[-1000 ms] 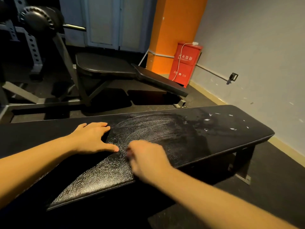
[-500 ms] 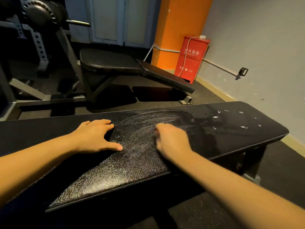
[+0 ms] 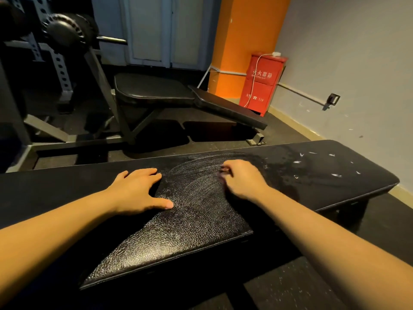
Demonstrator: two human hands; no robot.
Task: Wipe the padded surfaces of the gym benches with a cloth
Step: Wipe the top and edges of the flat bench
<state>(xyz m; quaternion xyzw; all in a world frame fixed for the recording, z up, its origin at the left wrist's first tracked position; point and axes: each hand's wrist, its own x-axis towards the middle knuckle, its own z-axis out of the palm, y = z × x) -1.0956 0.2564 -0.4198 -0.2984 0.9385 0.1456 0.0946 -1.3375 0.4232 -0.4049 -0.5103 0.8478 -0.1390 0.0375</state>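
Bench pad (image 3: 201,231) spans beneath both hands, streaked pale between them; a second bench (image 3: 154,90) stands beyond. Left hand (image 3: 136,191) lies flat, fingers spread. Right hand (image 3: 241,177) curls round a dark cloth (image 3: 223,170), barely showing at its fingertips. White flecks (image 3: 335,175) lie right of it.

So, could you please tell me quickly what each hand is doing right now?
Left hand: open, flat on the bench pad.
Right hand: fingers curled round a dark cloth, mostly hidden.
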